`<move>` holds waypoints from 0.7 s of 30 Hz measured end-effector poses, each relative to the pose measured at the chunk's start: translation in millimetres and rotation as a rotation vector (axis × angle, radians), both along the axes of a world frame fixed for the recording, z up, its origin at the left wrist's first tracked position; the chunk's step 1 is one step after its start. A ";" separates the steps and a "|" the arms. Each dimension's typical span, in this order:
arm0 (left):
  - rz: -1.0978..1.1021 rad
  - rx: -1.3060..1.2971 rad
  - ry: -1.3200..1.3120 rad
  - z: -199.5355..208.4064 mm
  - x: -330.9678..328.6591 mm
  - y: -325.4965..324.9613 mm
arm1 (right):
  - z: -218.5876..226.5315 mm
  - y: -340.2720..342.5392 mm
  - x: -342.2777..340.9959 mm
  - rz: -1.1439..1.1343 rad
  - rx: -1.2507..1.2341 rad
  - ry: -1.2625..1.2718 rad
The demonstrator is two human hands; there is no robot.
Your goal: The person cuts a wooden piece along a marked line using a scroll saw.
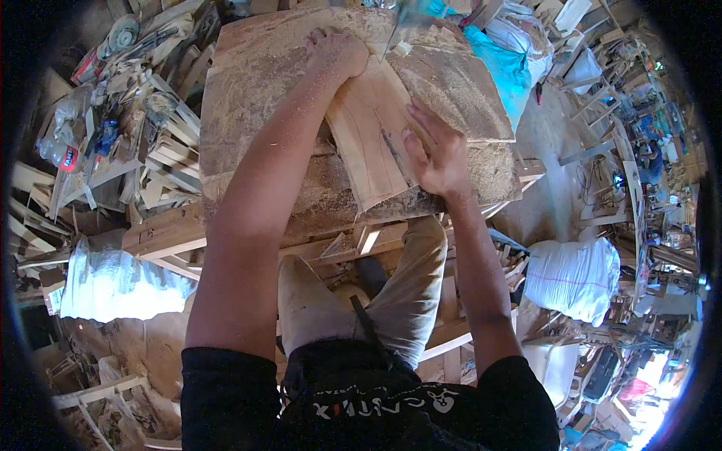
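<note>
A pale wooden board (372, 135) with dark grain lines lies flat on a worn, sawdust-covered wooden work surface (259, 105). At the far end of the board stands a thin upright blade (391, 34), blurred in part. My left hand (338, 54) lies palm down over the board's far left side, just left of the blade, fingers spread. Against the board's right edge rests my right hand (438, 150), with thumb and fingers stretched out and apart. The undersides of both hands are hidden.
Wood offcuts (169, 158) are heaped at the left, near a plastic bottle (59, 154). A turquoise bag (500, 68) touches the far right of the work surface. A white woven sack (573, 278) stands at the right. My legs are under the near edge.
</note>
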State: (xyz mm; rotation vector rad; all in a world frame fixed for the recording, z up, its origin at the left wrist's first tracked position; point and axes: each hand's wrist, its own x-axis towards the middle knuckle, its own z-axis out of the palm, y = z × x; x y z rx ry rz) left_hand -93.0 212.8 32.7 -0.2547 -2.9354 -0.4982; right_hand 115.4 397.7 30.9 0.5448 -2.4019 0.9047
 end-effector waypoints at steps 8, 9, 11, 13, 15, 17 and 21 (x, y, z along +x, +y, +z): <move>-0.011 -0.037 -0.031 3.1 0.2 -0.1 | 4.5 2.6 -2.2 0.042 0.025 -0.027; -0.010 -0.048 -0.029 2.2 0.1 0.0 | 4.6 1.4 -1.9 0.032 0.031 -0.027; -0.001 -0.042 -0.027 2.3 -2.4 -0.4 | 5.0 -0.1 -2.7 0.015 0.046 -0.024; 0.008 -0.038 -0.025 0.1 -5.6 -3.0 | 5.0 -2.3 -3.0 0.005 0.063 -0.018; 0.011 -0.033 -0.022 -0.3 -6.9 -2.1 | 2.5 -2.3 -4.2 0.002 0.021 -0.003; 0.002 -0.027 -0.026 0.1 -5.2 2.2 | -0.6 1.8 -5.2 -0.005 0.004 -0.001; 0.022 -0.062 -0.046 -0.1 -10.9 -1.0 | 0.6 1.3 -8.2 0.025 0.029 0.013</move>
